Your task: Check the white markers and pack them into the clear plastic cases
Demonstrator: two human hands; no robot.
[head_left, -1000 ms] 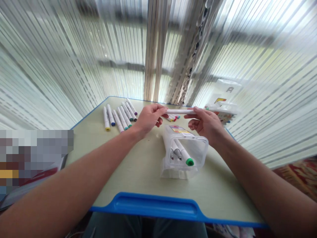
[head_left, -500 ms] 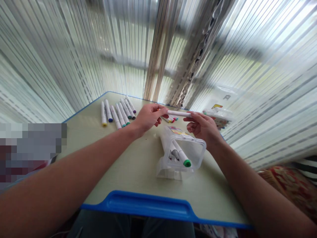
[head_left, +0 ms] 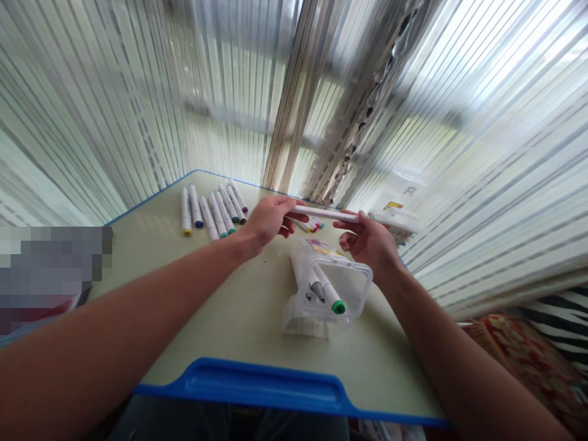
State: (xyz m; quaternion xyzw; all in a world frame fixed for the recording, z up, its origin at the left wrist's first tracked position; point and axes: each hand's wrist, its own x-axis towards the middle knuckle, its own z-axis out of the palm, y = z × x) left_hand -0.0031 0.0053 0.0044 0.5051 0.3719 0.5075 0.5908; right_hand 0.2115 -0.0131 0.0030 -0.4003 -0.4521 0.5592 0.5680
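A white marker pen (head_left: 324,213) is held level above the table between both my hands. My left hand (head_left: 274,222) pinches its left end with thumb and fingers. The right end is between the thumb and fingers of my right hand (head_left: 368,239). Just below my hands a clear plastic box (head_left: 294,288) lies on its side, its opening facing me. Inside it rest a marker with a green end (head_left: 329,291) and some grey-tipped pens (head_left: 316,286). Beyond the held marker, several slimmer pens (head_left: 314,225) with coloured ends are partly hidden.
Several white markers (head_left: 215,211) with coloured ends lie in a row at the table's far left. A second clear case (head_left: 399,214) stands at the far right. The table (head_left: 220,312) has a blue edge with a pen groove (head_left: 261,387). Curtains (head_left: 229,92) hang behind.
The view has shifted slightly, so the table items appear a little further left. Both hands still hold the marker, and more of its right end shows past my right fingers.
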